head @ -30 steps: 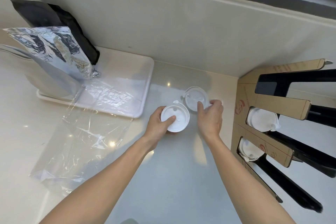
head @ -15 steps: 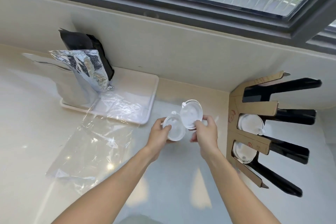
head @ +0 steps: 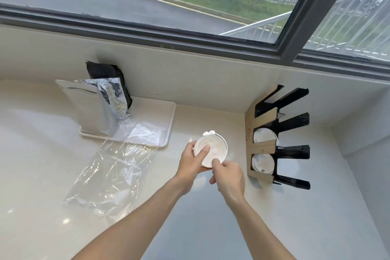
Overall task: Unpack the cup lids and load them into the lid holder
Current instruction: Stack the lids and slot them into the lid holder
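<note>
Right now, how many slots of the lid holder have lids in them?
2: the middle slot and the bottom slot of the lid holder. The top slot looks empty.

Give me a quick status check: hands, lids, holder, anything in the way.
Left hand and right hand both grip the lids. Holder at right, two slots part filled. Path between looks open.

The left hand (head: pixel 191 161) hid part of the white lids (head: pixel 213 151), so how many it held was unclear. Lids in the lid holder (head: pixel 261 148) were partly hidden.
</note>
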